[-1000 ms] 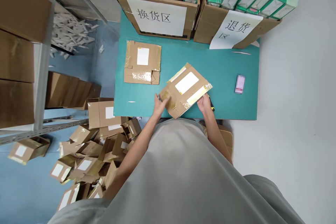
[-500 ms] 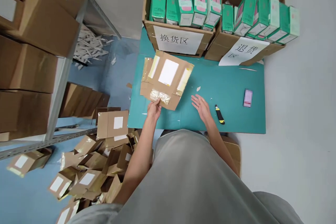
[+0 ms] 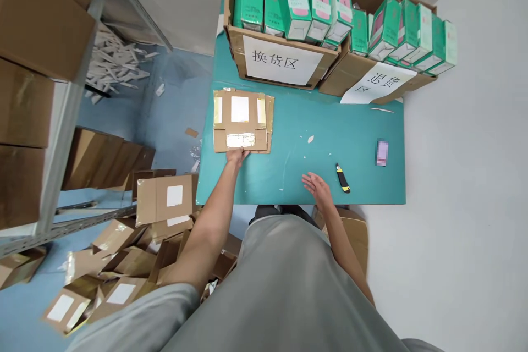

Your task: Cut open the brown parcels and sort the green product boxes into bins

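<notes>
A flattened cardboard box (image 3: 241,121) with a white label and shiny tape lies on top of another flat box at the left of the teal table (image 3: 322,148). My left hand (image 3: 237,155) rests at its near edge, fingers touching the cardboard. My right hand (image 3: 315,184) hovers open over the table's front, fingers spread, holding nothing. A yellow and black utility knife (image 3: 342,179) lies just right of that hand.
Two large cartons (image 3: 276,60) (image 3: 371,74) with paper signs, full of green product boxes, stand at the table's back. A small pink item (image 3: 381,152) lies at the right. Several cardboard boxes (image 3: 124,253) are piled on the blue floor at left, beside a metal shelf (image 3: 58,137).
My left hand carried the flattened box from the table's front to the left rear and laid it on the other flat box. My right hand let go and drew back, open.
</notes>
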`<action>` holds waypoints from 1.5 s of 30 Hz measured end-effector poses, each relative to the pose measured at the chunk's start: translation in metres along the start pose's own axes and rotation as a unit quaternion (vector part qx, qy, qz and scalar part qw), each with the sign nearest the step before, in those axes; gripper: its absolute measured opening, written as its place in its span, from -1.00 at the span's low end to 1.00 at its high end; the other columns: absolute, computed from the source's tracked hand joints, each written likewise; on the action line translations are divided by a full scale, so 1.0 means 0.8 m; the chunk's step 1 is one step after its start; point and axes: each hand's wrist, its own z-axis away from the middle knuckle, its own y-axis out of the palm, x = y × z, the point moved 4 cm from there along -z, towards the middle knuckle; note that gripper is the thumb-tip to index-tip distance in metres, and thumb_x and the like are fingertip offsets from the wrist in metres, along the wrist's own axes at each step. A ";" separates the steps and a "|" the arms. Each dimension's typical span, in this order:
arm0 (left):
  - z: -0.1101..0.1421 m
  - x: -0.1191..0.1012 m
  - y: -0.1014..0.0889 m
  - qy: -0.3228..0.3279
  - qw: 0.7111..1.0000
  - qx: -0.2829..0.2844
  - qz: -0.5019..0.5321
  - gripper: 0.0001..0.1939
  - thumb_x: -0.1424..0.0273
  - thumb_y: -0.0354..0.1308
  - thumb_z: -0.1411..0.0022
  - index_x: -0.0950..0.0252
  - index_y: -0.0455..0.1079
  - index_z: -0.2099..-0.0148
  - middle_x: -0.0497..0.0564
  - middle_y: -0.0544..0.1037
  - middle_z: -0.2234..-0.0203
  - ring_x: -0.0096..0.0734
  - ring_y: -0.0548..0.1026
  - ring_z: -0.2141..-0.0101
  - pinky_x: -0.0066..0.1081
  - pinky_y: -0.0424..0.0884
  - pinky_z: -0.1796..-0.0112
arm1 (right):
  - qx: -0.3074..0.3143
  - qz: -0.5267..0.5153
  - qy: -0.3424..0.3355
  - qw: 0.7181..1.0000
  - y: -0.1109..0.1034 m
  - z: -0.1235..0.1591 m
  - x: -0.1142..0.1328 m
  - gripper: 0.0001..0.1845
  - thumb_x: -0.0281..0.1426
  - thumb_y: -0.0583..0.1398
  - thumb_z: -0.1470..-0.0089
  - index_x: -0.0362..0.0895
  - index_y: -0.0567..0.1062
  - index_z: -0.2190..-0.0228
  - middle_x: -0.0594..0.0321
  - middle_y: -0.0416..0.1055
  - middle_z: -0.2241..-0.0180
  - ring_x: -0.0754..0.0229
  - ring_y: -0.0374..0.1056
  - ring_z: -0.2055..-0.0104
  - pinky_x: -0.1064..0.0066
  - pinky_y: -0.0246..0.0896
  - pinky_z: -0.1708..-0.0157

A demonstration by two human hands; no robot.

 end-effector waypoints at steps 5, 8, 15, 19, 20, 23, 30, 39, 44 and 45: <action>0.000 0.003 -0.007 0.001 0.997 0.024 -0.071 -0.83 0.56 0.40 -0.31 0.33 0.47 0.12 0.02 0.61 0.36 -0.39 0.59 0.29 -0.24 0.68 0.12 | 0.042 0.029 0.011 0.999 -0.004 0.003 -0.002 -0.37 0.12 0.52 -0.04 0.00 0.66 0.01 -0.05 0.71 -0.13 -0.15 0.64 -0.22 -0.04 0.51 -0.27; 0.018 0.017 -0.021 0.011 0.997 0.017 -0.077 -0.82 0.48 0.43 -0.31 0.34 0.47 0.14 0.02 0.58 0.41 -0.32 0.59 0.35 -0.22 0.66 0.19 | 0.089 0.053 0.019 0.994 -0.003 -0.002 -0.006 -0.41 0.09 0.51 -0.06 0.00 0.66 0.01 -0.01 0.71 -0.13 -0.11 0.64 -0.20 0.02 0.50 -0.26; 0.145 0.170 -0.156 0.053 0.996 -0.073 0.023 -0.89 0.51 0.36 -0.27 0.33 0.59 0.13 0.04 0.65 0.31 -0.38 0.61 0.39 -0.34 0.60 0.20 | 0.230 0.116 0.069 0.964 0.030 -0.018 -0.051 -0.52 0.00 0.49 -0.09 0.04 0.64 0.06 0.11 0.75 -0.06 -0.04 0.67 -0.13 0.11 0.54 -0.20; 0.252 0.310 -0.258 0.017 0.982 -0.165 0.091 -0.92 0.48 0.44 -0.17 0.33 0.62 0.26 0.05 0.64 0.41 -0.33 0.59 0.40 -0.29 0.61 0.20 | 0.313 0.176 0.116 0.926 0.066 -0.001 -0.096 -0.60 -0.07 0.47 -0.12 0.04 0.64 0.07 0.14 0.75 -0.05 -0.01 0.67 -0.12 0.13 0.54 -0.20; 0.277 0.341 -0.279 0.006 0.975 -0.191 0.112 -0.91 0.47 0.45 -0.15 0.33 0.63 0.26 0.03 0.63 0.43 -0.34 0.58 0.41 -0.28 0.62 0.19 | 0.331 0.193 0.125 0.915 0.075 0.007 -0.107 -0.62 -0.08 0.46 -0.14 0.04 0.64 0.07 0.14 0.75 -0.05 -0.01 0.67 -0.13 0.13 0.54 -0.21; 0.338 0.421 -0.327 -0.018 0.948 -0.261 0.183 -0.85 0.42 0.48 -0.14 0.32 0.66 0.21 0.03 0.65 0.43 -0.37 0.57 0.40 -0.27 0.63 0.15 | 0.391 0.246 0.141 0.876 0.102 0.036 -0.137 -0.63 -0.11 0.44 -0.18 0.03 0.64 0.04 0.14 0.74 -0.08 0.01 0.67 -0.14 0.15 0.53 -0.20; 0.396 0.531 -0.356 -0.048 0.877 -0.338 0.338 -0.83 0.41 0.51 -0.20 0.35 0.66 0.18 0.17 0.73 0.22 -0.24 0.70 0.22 -0.19 0.67 0.03 | 0.482 0.330 0.151 0.798 0.143 0.107 -0.200 -0.62 -0.09 0.45 -0.17 0.02 0.64 0.05 0.14 0.75 -0.03 0.04 0.67 -0.09 0.22 0.55 -0.11; 0.417 0.640 -0.449 -0.084 0.781 -0.414 0.461 -0.66 0.45 0.51 -0.24 0.36 0.55 -0.03 0.19 0.66 0.15 -0.23 0.70 0.16 -0.15 0.65 -0.02 | 0.513 0.415 0.163 0.733 0.178 0.204 -0.286 -0.58 -0.05 0.52 -0.05 0.02 0.66 0.13 0.18 0.77 0.04 0.07 0.69 0.02 0.29 0.55 0.00; 0.399 0.703 -0.558 -0.119 0.733 -0.451 0.496 -0.54 0.41 0.50 -0.26 0.32 0.49 -0.16 0.09 0.60 0.15 -0.38 0.63 0.15 -0.30 0.61 -0.03 | 0.505 0.472 0.159 0.705 0.184 0.254 -0.320 -0.50 0.02 0.55 -0.01 0.04 0.66 0.11 0.18 0.77 0.02 0.03 0.68 -0.01 0.23 0.53 -0.07; 0.392 0.717 -0.584 -0.126 0.723 -0.459 0.501 -0.49 0.38 0.51 -0.27 0.30 0.46 -0.20 0.07 0.59 0.14 -0.40 0.62 0.15 -0.32 0.60 -0.04 | 0.496 0.488 0.162 0.700 0.182 0.262 -0.327 -0.48 0.03 0.55 0.00 0.04 0.67 0.10 0.17 0.77 0.01 0.02 0.68 -0.02 0.21 0.53 -0.08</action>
